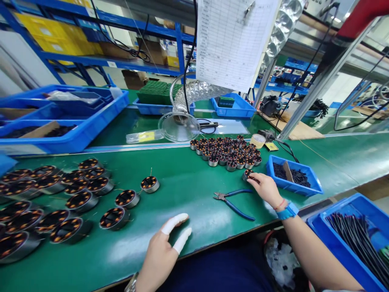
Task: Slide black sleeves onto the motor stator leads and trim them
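My right hand (267,188) has its fingers closed on a motor stator (247,174), a short metal ring with copper windings, at the near edge of a tight cluster of stators (223,158). My left hand (164,247), with white finger cots on thumb and forefinger, is over the table's front edge. Its fingers are apart and hold nothing. Between the hands lie blue-handled cutting pliers (235,202), their handles spread. To the left, more stators (80,200) stand loosely spaced, and a single stator (150,184) with a wire sticking up sits apart from them.
A small blue bin (316,190) of black parts stands beside my right wrist. Nearer, a larger blue bin (322,223) holds black wires. A clear funnel (179,127) on a foil duct hangs over the table's middle. A blue tray (100,129) stands at the back left.
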Tool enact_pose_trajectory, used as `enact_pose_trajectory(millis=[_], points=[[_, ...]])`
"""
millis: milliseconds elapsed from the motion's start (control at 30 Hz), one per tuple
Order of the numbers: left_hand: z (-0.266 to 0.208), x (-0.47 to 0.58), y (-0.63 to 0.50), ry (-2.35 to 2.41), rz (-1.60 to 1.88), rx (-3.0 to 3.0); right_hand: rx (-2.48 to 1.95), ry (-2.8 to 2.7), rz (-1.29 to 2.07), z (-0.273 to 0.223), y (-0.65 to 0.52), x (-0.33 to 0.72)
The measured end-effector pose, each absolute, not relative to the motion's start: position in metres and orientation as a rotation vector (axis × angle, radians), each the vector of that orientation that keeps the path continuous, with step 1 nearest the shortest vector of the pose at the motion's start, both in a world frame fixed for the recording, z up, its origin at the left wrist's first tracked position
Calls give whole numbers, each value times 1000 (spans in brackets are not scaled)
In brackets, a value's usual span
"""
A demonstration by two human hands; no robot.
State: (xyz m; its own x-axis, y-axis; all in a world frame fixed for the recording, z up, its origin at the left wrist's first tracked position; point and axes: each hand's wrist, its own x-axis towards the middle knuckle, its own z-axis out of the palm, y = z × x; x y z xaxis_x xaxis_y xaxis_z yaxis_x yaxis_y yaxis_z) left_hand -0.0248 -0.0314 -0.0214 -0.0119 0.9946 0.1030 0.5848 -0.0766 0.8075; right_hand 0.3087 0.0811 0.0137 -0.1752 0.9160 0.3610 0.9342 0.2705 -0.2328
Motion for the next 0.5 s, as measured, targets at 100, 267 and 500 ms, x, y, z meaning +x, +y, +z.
enact_pose_trajectory(millis=[100,267,500], points=[[-23,-25,-32,1659,954,1742,-1655,-2115,-91,31,90,318],[-27,-27,-31,1659,942,1836,-1958,-1874,-304,84,139,368],[-23,-24,-30,1672,969,1971,-2355,-1867,-92,98,223,426]])
